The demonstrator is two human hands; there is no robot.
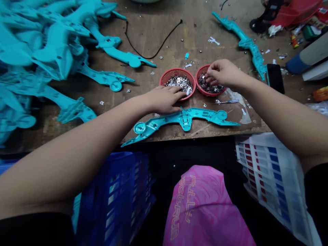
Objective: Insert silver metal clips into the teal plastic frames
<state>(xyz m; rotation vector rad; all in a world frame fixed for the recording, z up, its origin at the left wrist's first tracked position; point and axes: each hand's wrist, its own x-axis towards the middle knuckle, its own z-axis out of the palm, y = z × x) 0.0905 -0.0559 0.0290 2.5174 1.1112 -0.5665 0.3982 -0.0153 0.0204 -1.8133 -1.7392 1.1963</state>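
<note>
My left hand [165, 99] reaches over a red basket [176, 71] of small silvery metal pieces [180, 82]. Its fingers are spread, the tips at the pieces and the thumb near the turquoise part below. Over a second red basket [202, 69], filled with small darker metal pieces [208, 88], is my right hand [224, 72]. Thumb and forefinger there are pressed together; anything between them is too small to make out. A long curved turquoise plastic part [166, 119] lies hollow side up along the table's front edge, with a small piece seated at its middle.
Many turquoise parts [56, 44] are heaped at the left. Another one [246, 41] lies at the back right, near a dark phone [275, 79]. A small screwdriver-like tool [229, 101] rests by the right basket. Blue [120, 191] and white [276, 181] crates stand below the table edge.
</note>
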